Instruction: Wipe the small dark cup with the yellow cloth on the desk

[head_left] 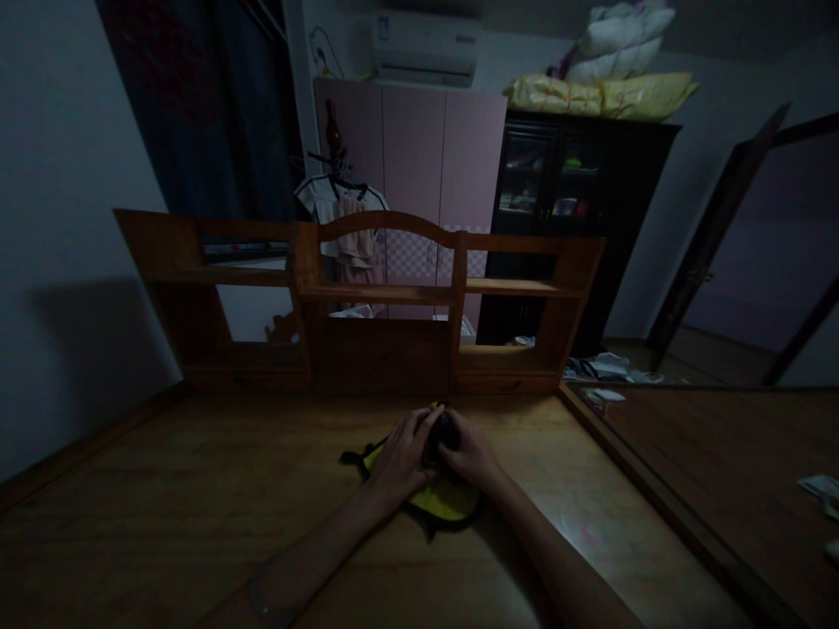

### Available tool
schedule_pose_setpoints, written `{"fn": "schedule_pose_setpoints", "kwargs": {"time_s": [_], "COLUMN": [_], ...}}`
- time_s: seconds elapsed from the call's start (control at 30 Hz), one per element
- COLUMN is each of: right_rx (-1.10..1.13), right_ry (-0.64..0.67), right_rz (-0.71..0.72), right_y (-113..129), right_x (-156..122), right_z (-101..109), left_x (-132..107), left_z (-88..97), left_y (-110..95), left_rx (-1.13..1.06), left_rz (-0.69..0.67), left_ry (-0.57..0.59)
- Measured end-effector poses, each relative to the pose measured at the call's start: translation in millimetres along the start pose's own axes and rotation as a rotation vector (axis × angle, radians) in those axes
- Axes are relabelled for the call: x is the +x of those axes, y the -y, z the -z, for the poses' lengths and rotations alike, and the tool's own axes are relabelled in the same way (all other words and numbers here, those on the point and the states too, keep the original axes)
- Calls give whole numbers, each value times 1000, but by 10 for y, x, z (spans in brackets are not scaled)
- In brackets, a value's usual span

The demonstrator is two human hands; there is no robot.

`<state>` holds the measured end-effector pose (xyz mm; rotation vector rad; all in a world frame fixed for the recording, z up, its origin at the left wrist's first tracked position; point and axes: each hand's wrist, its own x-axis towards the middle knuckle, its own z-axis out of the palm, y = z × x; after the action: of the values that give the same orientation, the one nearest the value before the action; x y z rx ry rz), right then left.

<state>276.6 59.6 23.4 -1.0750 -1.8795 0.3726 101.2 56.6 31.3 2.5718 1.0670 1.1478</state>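
A yellow cloth item with black edging (449, 500) and short black tabs lies on the wooden tabletop in front of me; its exact kind is hard to make out in the dim light. Above it, a dark rounded object (443, 439) sits between my two hands. My left hand (407, 450) rests across the yellow cloth, its fingers curled against the dark object. From the other side, my right hand (473, 450) grips the same object, thumb pressed on its near part. Both hands partly hide the object and the upper cloth.
At the back of the tabletop (216, 489) stands a wooden shelf unit (386, 294) with drawers. A raised edge (655, 489) runs along the right. Beyond are a pink wardrobe (412, 148), a dark cabinet (629, 192) and clothes on a rack (357, 223).
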Motion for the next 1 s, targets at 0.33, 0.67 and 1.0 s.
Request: {"fn": "schedule_pose_setpoints", "kwargs": {"time_s": [0.33,0.67,1.0], "right_rx": [-12,59,-15], "right_ry": [50,96,59], "right_rz": [-7,-81,-34], "right_y": [3,-9,-87], "right_x": [-6,-26,-40], "right_z": [1,26,-38], "left_x": [-4,-9,-6], "left_z": [15,19,15], "left_y": [4,-1,-5], "left_rx": [-29,-68,-64], "left_rz": [51,85,63], "left_ry": [0,-6,-7]}}
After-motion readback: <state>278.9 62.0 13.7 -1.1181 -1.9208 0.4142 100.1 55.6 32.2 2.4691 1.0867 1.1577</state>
